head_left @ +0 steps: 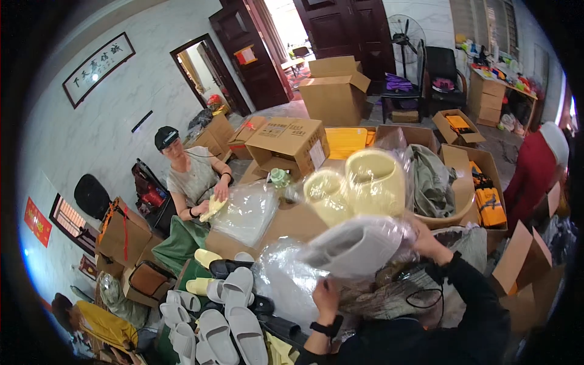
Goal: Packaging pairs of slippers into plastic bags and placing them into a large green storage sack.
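A grey slide slipper (359, 243) in a clear plastic bag is raised in front of me, blurred by motion. My right hand (427, 242) grips its right end. Below its left end is my left hand (326, 298), fingers closed; what they hold, if anything, I cannot make out. Beside that hand lie clear plastic bags (280, 274). Two pale yellow slippers (374, 182) in clear plastic stand just beyond the grey one. To the left, several loose grey slippers (246, 331) are heaped with black and pale yellow ones.
Across the table a person (194, 176) in a black cap handles a yellow slipper (213, 208) beside stacked clear bags (246, 213). Another person in yellow (106, 325) is at lower left. Cardboard boxes (289, 143) line the far side; an open box with orange packets (486, 194) stands right.
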`<act>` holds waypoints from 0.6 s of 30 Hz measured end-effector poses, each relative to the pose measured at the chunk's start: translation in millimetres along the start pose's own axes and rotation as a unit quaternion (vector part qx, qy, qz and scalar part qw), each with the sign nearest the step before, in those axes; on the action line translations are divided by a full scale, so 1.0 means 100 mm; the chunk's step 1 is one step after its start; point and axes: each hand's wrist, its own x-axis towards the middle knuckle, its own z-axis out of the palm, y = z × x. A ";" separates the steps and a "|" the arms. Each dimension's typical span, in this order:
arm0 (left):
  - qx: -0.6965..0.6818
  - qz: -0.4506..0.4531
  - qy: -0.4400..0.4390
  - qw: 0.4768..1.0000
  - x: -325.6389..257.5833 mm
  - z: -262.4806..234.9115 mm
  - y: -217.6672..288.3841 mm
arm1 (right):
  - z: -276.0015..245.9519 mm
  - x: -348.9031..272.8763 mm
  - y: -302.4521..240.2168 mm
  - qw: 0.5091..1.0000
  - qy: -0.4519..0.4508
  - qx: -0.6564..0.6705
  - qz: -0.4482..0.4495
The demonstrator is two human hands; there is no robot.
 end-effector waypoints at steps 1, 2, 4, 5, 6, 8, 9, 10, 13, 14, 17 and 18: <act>-0.105 0.001 -0.059 0.993 0.03 0.00 -0.24 | 0.04 -0.20 0.19 0.999 0.025 -0.022 0.014; -0.270 0.035 -0.020 0.962 0.07 0.09 -0.42 | 0.06 -0.39 0.40 0.984 0.028 -0.177 -0.009; -0.535 -0.126 -0.087 0.831 0.10 0.09 -0.63 | 0.24 -0.69 0.43 0.997 0.005 -0.055 0.049; -0.537 -0.122 -0.090 0.830 0.14 0.08 -0.54 | 0.26 -0.81 0.43 0.997 0.008 -0.017 0.076; -0.477 -0.058 -0.071 0.874 0.16 0.03 -0.37 | 0.26 -0.92 0.42 0.994 0.011 0.021 0.104; -0.405 0.008 -0.052 0.913 0.21 -0.01 -0.21 | 0.12 -1.04 0.59 0.996 0.002 -0.065 0.066; -0.408 -0.084 -0.069 0.906 0.22 -0.03 -0.19 | 0.06 -1.11 0.62 0.987 -0.010 -0.158 0.029; -0.408 -0.176 -0.086 0.892 0.23 -0.04 -0.16 | 0.00 -1.17 0.64 0.987 -0.007 -0.158 0.030; -0.389 -0.223 -0.060 0.892 0.29 -0.09 -0.11 | -0.20 -1.16 0.36 0.981 -0.024 -0.167 0.098; -0.434 -0.274 -0.049 0.857 0.30 -0.12 -0.12 | -0.30 -1.10 0.23 0.981 -0.030 -0.166 0.096; -0.410 -0.241 -0.069 0.877 0.30 -0.09 0.01 | -0.67 -1.07 0.10 0.895 -0.210 -0.347 0.187; -0.383 -0.211 -0.086 0.895 0.29 -0.09 0.09 | -0.75 -1.09 0.21 0.895 -0.205 -0.349 0.189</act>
